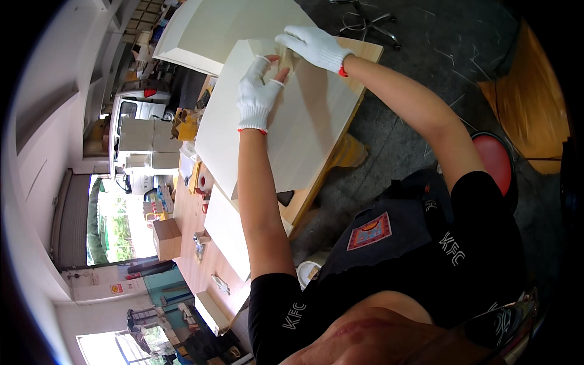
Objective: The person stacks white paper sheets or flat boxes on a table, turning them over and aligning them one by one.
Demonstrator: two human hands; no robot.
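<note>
A large off-white panel (292, 143) with a bevelled far end lies on the wooden worktable. My left hand (258, 94), in a white knit glove with bare thumb and finger tips, rests over its far part. The thumb and forefinger are bent and apart, with nothing visible between them. My right hand (315, 48), in a white glove with a red cuff edge, lies at the panel's far edge, fingers stretched out. Under the right hand a pale strip of surface is partly hidden. A second pale panel (237, 27) stands beyond.
On the table's left part are a tape roll (205, 180), a cardboard box (166, 239), a long carton (212, 313) and a white sheet (226, 231). A red stool (493, 164), a wheeled chair base (365, 24) and a brown sheet (529, 100) stand to the right.
</note>
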